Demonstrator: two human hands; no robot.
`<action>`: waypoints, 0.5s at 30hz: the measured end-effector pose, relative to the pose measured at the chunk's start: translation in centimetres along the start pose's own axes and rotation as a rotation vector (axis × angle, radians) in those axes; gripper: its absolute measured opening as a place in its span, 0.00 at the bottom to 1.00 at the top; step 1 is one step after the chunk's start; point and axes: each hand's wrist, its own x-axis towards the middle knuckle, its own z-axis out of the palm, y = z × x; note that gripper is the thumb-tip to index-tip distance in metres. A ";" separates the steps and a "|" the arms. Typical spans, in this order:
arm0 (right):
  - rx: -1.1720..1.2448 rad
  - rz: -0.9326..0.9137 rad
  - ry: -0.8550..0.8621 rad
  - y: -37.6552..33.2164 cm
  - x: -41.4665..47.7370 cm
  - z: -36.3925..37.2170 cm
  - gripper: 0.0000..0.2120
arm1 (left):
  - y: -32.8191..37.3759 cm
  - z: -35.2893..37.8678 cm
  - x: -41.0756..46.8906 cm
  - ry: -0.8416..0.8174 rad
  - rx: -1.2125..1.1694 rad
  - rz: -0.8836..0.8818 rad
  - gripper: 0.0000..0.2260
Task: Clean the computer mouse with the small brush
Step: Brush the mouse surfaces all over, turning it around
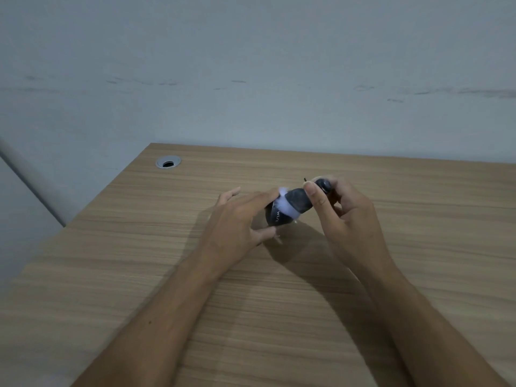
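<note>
Wood-grain tan desk (139, 275) lay under both arms. Just above it, the left hand (237, 216) pinched a small brush with white bristles (284, 209) against the dark rounded computer mouse (293, 208), which the right hand (346, 216) gripped between the hands. Brushing looked under way. Next, the mouse probably needed turning to reach other sides. Far left sat a round silver cable hole (168, 162).

- The light is dim and flat, with a cool grey-blue cast on the wall (251, 65).
- Soft shadows fall on the desk (139, 275) under the left hand (237, 219) and right hand (346, 216), spreading toward the viewer.
- The white bristles of the brush (284, 208) are smeared by motion blur.
- Wide-angle distortion tilts the desk's edges; no glare shows.
</note>
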 end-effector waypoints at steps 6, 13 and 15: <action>-0.118 0.027 0.114 1.1 0.6 -0.3 0.10 | 0.1 -0.4 -0.1 -0.013 0.027 0.070 0.31; -0.078 0.041 0.089 0.4 0.3 -1.2 0.12 | 0.3 -0.6 0.0 -0.011 0.030 0.089 0.32; -0.061 0.011 0.035 -0.1 0.1 -0.9 0.12 | 0.2 -0.8 -0.2 -0.006 0.029 0.081 0.31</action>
